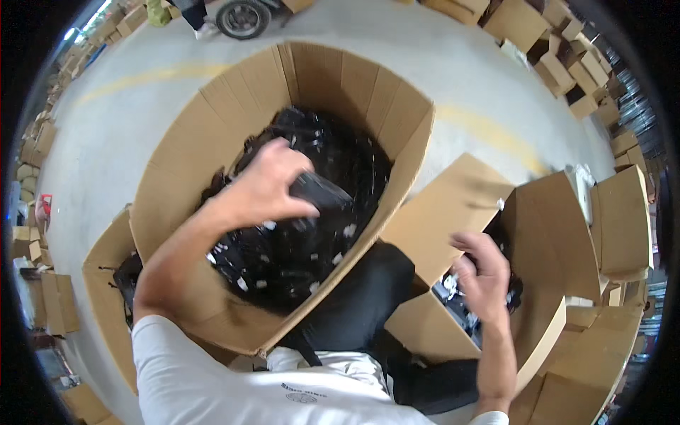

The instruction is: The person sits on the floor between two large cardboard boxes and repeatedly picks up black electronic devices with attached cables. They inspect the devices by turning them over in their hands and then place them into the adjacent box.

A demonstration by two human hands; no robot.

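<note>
My left hand (273, 183) is over a large open cardboard box (205, 120), its thumb and fingers around the end of a flat, dark, rectangular packet (322, 190). Hand and packet are blurred, and the packet's exact kind cannot be made out. Beneath them, a heap of shiny black plastic-wrapped items (283, 262) with small white tags fills the box's bottom. On the right, my right hand (485, 276) hovers above a smaller open box (538, 262), fingers loosely bent and apart, with nothing visible in them. Black and white items (453, 294) partly show under that hand.
Raised flaps (453, 212) stand between the two boxes. Another carton (106, 283) with black items sits at the left, and more cartons (581, 361) crowd the right. Farther off are a wheel (243, 19), a person's leg (193, 14) and piled boxes (559, 64).
</note>
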